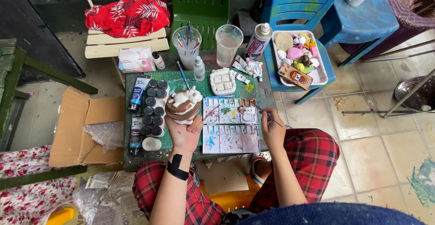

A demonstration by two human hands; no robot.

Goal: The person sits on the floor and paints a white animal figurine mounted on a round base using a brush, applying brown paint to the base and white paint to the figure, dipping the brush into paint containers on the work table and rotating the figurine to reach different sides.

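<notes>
The left hand (183, 132) grips a brown-and-white ceramic figure (183, 104) from below, holding it over the green cutting mat (205, 85) beside rows of dark paint pots (153, 107). The right hand (273, 127) pinches a thin paintbrush (270, 118), its tip seemingly just beside the paint palette (230, 125).

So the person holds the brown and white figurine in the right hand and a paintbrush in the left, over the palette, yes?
Not quite: the hands are swapped. The head view shows the left hand holding the figurine and the right hand holding the paintbrush, by the palette.
</notes>
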